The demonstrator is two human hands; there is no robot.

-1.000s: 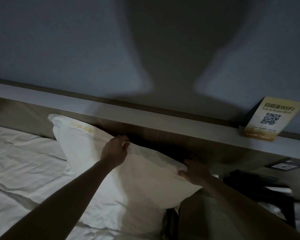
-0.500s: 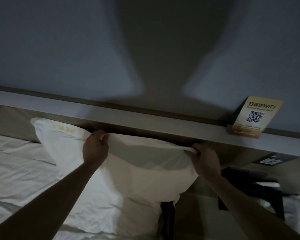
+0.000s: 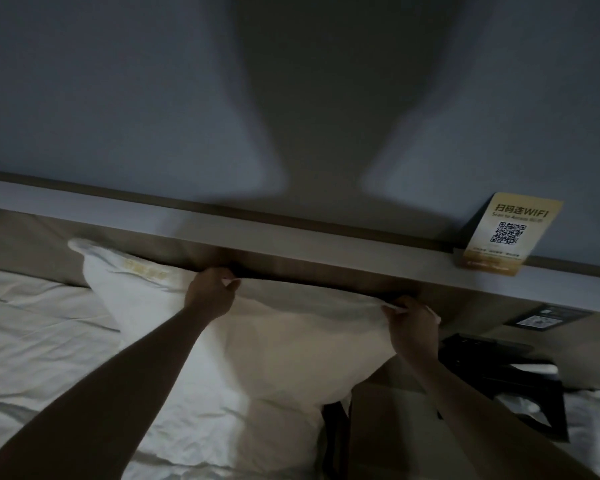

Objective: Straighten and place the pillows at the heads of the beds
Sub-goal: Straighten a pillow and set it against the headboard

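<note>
A white pillow [image 3: 291, 348] with yellow lettering near its upper left corner leans against the brown headboard [image 3: 326, 268] at the head of the bed [image 3: 49, 341]. My left hand [image 3: 210, 292] pinches the pillow's top edge near the middle. At the top right corner, my right hand [image 3: 411, 323] grips the same edge. The fabric is stretched taut between both hands. The pillow's right side hangs past the mattress edge.
A pale ledge [image 3: 326, 244] runs along the wall above the headboard, with a yellow WIFI QR card [image 3: 503, 233] standing on it at the right. A dark bedside stand [image 3: 499, 375] and a wall panel [image 3: 541, 318] lie right of the bed. The room is dim.
Both hands went from the pillow's face to its top edge, raised it and pulled it taut against the headboard. My right hand has shifted rightward to the corner.
</note>
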